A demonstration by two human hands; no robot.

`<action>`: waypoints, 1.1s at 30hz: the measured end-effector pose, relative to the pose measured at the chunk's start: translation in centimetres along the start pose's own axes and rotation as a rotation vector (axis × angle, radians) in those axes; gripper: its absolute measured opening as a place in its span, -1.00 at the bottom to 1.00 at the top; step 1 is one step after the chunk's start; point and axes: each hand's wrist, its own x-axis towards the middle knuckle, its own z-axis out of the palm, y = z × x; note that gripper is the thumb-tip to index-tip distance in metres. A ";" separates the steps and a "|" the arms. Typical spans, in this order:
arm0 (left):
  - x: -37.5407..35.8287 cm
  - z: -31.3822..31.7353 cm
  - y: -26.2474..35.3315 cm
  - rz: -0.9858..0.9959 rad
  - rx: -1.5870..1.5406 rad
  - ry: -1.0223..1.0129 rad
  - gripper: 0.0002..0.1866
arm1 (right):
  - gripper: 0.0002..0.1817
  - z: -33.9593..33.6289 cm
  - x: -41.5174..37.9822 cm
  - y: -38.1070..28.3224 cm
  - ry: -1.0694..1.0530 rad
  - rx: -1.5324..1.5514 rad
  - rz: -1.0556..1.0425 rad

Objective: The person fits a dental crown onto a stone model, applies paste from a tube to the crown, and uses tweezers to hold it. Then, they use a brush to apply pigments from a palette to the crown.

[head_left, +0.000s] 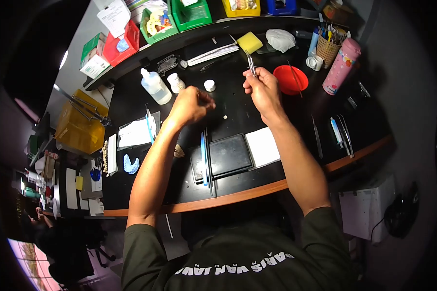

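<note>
My right hand is closed around metal tweezers, their tips pointing up and away toward the yellow sponge. A red bowl with a thin stick across it sits just right of that hand. My left hand hovers over the black table, its fingers curled in a pinch; whatever they hold, if anything, cannot be made out. Close to it stand a small white jar, a white bottle and a clear squeeze bottle. Between my hands lies a tiny white piece.
Near the front edge lie a black case, blue-handled tools, white paper and a blue dental arch. A pink flask and a syringe are at right. Colored bins line the back. Another person sits lower left.
</note>
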 end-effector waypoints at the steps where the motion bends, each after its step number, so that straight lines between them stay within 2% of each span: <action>1: 0.0 0.3 0.0 -0.018 0.043 -0.058 -0.80 | -0.83 -0.2 0.0 -0.1 -0.001 -0.022 0.013; 5: 0.0 1.5 0.6 -0.010 0.112 -0.150 -0.75 | -0.83 0.0 0.4 0.5 0.015 -0.061 -0.009; 14: 0.1 3.2 2.0 -0.023 0.245 -0.111 -0.84 | -0.83 0.2 0.4 1.0 0.044 -0.122 -0.043; 17: 0.1 3.3 1.9 0.036 0.245 -0.095 -0.87 | -0.83 0.2 0.8 1.5 0.036 -0.120 -0.042; 23: 0.3 3.4 0.2 0.106 0.083 -0.062 -0.88 | -0.81 0.1 0.6 1.5 0.009 -0.209 -0.026; 26: -0.3 1.5 0.6 0.060 -0.056 0.001 -0.87 | -0.81 0.3 0.4 2.2 -0.052 -0.282 -0.034; 27: -0.6 0.8 0.8 0.076 -0.037 0.040 -0.87 | -0.82 0.5 0.5 2.8 -0.105 -0.261 -0.016; 28: -0.8 0.6 0.2 0.075 -0.187 0.069 -0.88 | -0.82 0.8 0.1 2.9 -0.184 -0.145 -0.024; 30: -1.6 0.4 -0.4 0.059 -0.353 0.145 -0.88 | -0.86 1.1 -0.6 2.7 -0.307 -0.149 0.065; 33: -2.4 0.5 -1.1 0.081 -0.446 0.153 -0.89 | -0.87 2.0 -1.6 2.6 -0.380 -0.025 0.079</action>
